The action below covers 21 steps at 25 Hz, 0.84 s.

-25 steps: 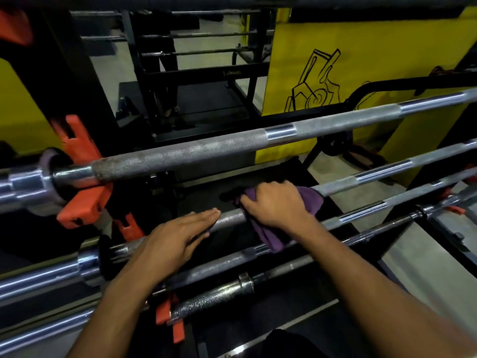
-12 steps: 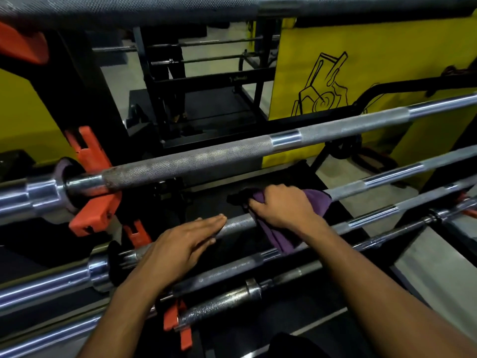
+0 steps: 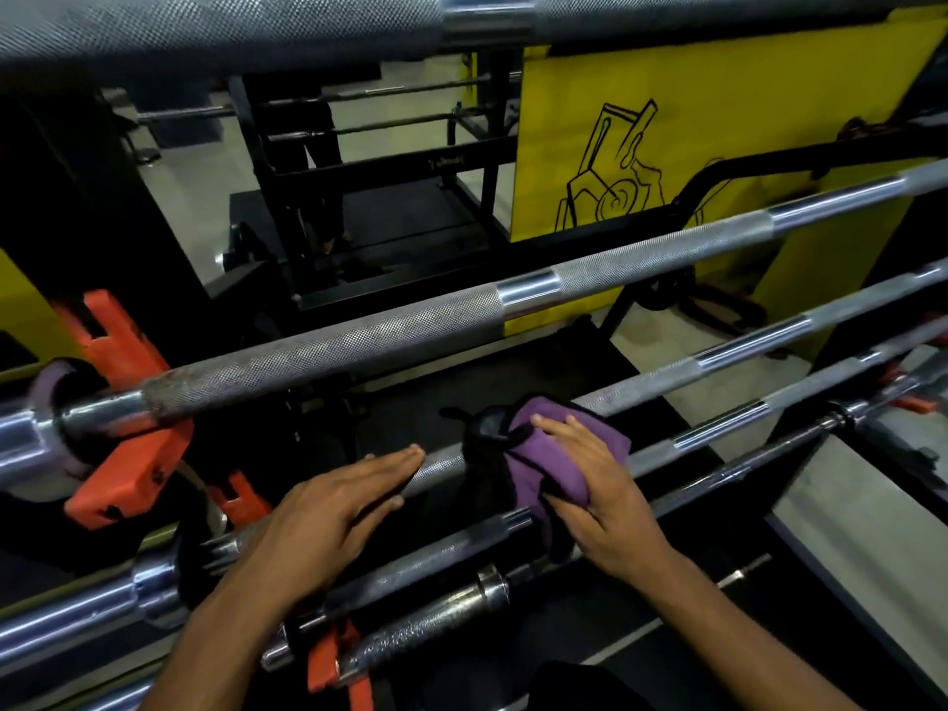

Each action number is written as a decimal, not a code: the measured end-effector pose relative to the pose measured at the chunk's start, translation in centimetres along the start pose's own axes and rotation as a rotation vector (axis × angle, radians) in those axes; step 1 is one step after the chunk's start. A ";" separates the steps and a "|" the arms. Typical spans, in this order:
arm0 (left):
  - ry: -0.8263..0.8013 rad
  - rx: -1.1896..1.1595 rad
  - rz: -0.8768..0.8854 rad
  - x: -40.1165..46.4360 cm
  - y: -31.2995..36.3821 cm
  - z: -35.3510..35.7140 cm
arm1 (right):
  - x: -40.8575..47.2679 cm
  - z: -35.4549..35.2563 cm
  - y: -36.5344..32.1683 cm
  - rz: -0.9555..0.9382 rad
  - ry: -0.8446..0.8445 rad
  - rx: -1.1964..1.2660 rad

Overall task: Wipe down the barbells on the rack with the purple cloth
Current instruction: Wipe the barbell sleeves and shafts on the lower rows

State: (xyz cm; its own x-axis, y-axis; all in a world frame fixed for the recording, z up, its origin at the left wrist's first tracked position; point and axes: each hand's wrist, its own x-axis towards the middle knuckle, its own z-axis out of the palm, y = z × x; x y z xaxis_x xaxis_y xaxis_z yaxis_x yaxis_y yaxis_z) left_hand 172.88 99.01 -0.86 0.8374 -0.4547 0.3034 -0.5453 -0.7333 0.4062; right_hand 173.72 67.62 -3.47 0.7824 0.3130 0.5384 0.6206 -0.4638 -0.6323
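Observation:
Several steel barbells lie across a rack in the head view. My right hand (image 3: pixel 603 497) grips the purple cloth (image 3: pixel 556 454), which is wrapped over the knurled shaft of the second barbell (image 3: pixel 662 377). My left hand (image 3: pixel 328 510) rests flat on the same bar, left of the cloth, fingers straight and pointing along the shaft. A thicker barbell (image 3: pixel 359 346) runs above this one. Two more bars (image 3: pixel 436 551) (image 3: pixel 426 626) lie below my hands. The shaft under the cloth is hidden.
Orange rack hooks (image 3: pixel 128 454) hold the bar ends at the left. Another barbell (image 3: pixel 256 28) crosses the top of the view, blurred and close. Behind the rack stand a yellow wall panel (image 3: pixel 718 120) and a black frame (image 3: pixel 390 166).
My right hand has drawn back towards me on the cloth, so more purple shows above its fingers. My left hand stays flat on the bar. The view has tilted up slightly.

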 end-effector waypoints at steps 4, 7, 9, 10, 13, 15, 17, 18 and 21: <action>-0.007 0.061 -0.063 -0.1 0.7 0.0 | -1.9 -0.9 -0.8 0.330 0.043 0.335; 0.015 0.126 -0.111 -1.2 2.6 0.8 | -3.1 -1.3 -2.4 0.664 0.131 0.713; 0.061 0.119 -0.166 -3.1 5.2 1.9 | -3.9 -2.0 -2.8 0.963 0.186 0.942; 0.087 0.097 -0.200 -4.3 6.7 2.6 | -4.4 -2.5 -3.0 1.087 0.189 1.051; 0.093 -0.030 -0.341 -8.3 10.6 4.9 | -5.8 -4.3 -3.6 1.193 0.076 1.214; 0.077 -0.059 -0.439 -10.6 13.5 6.8 | -7.4 -5.7 -3.6 1.074 -0.020 1.036; 0.095 -0.047 -0.524 -12.5 17.1 8.7 | -9.8 -7.3 -3.2 1.006 -0.074 0.818; 0.101 -0.044 -0.571 -13.3 19.1 9.6 | -11.0 -8.1 -3.0 0.972 -0.115 0.740; 0.068 -0.047 -0.714 -16.3 24.6 12.7 | -15.2 -9.9 -2.0 0.791 -0.289 0.624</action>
State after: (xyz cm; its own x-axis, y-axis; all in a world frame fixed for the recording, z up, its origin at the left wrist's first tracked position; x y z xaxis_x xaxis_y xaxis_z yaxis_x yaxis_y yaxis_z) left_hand 146.33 81.96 -6.74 0.9870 0.1608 0.0020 0.1319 -0.8167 0.5618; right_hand 160.08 55.57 -4.85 0.9082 0.3315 -0.2555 -0.2212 -0.1382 -0.9654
